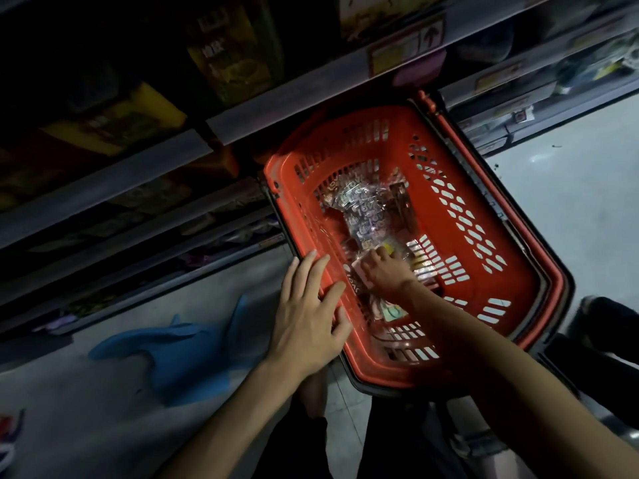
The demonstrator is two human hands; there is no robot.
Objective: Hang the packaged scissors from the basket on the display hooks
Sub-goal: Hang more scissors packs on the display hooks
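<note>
An orange plastic basket (484, 216) stands on the floor below the shelves. Clear printed packages (366, 216) lie in a heap on its bottom; what they contain is hard to make out. My right hand (387, 271) reaches down into the basket and its fingers curl round a package with pink and yellow parts (389, 250). My left hand (311, 316) rests flat on the basket's left rim, fingers straight and spread. Another package with a green and white card (392, 311) lies under my right wrist. No display hooks are visible.
Dark store shelves (193, 146) with boxed goods run across the upper left, close to the basket's far rim. A blue sheet (193, 354) lies on the pale floor at the left. A dark shoe (608, 312) stands at the right edge.
</note>
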